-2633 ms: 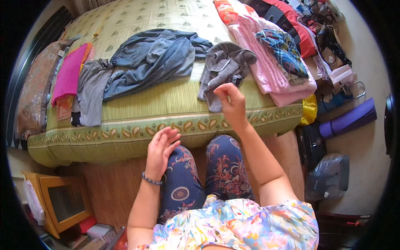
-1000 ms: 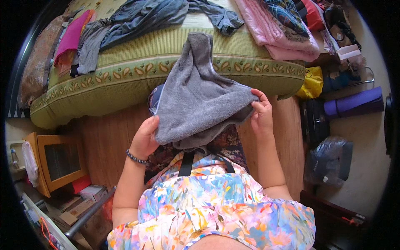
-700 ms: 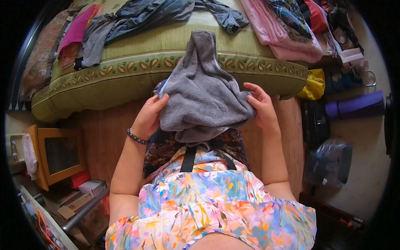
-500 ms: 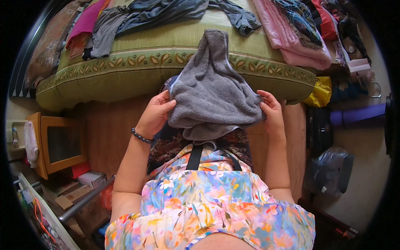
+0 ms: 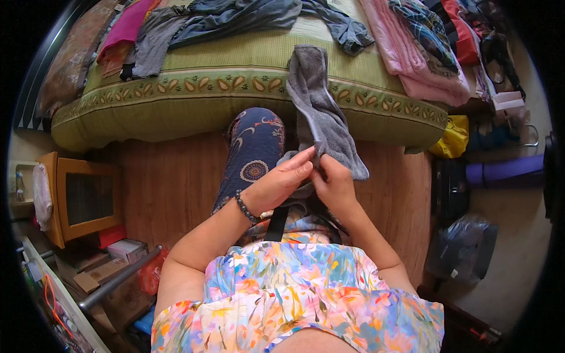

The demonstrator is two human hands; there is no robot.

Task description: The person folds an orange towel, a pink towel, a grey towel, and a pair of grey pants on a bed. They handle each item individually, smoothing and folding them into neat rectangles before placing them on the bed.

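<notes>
A grey towel [image 5: 322,109] with a pale edge hangs from my hands, partly folded lengthwise. Its far end rests on the edge of the bed [image 5: 194,94], and the near part falls over my lap. My left hand [image 5: 282,179], with a dark bead bracelet on its wrist, pinches the towel's edge between long fingers and thumb. Right beside it, my right hand [image 5: 334,181] is closed on the same stretch of towel, its fingers curled. The two hands meet at the fingertips, which hide the gripped cloth in part.
On the bed lie blue-grey clothing [image 5: 235,23], a striped garment [image 5: 154,44] and a folded pink quilt [image 5: 421,65]. At left stands a wooden cabinet [image 5: 88,200]. To the right are a yellow bag [image 5: 452,136], a purple rolled mat [image 5: 509,170] and a plastic-wrapped dark object [image 5: 462,247].
My hands have come together from the towel's two sides. The towel, spread wide before, is now gathered into a narrower fold toward the right, and my patterned left knee is uncovered.
</notes>
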